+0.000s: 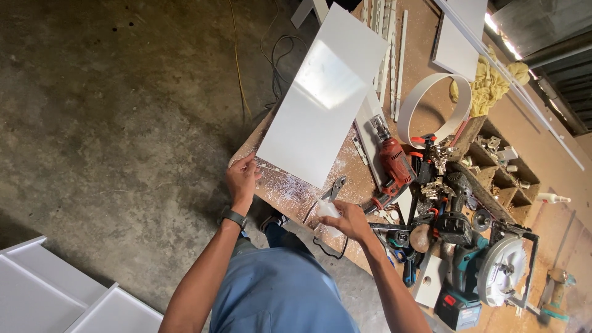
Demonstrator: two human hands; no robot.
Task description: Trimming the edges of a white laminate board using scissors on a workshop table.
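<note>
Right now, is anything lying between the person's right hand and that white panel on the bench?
Yes. A pair of pliers lies on the dusty workbench between the right hand and the white panel. The left hand already touches the panel's near edge.

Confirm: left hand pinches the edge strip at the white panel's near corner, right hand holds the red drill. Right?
Not quite. In the head view the red drill lies untouched on the bench. The right hand holds a small whitish object. The left hand does pinch the strip at the white panel.
</note>
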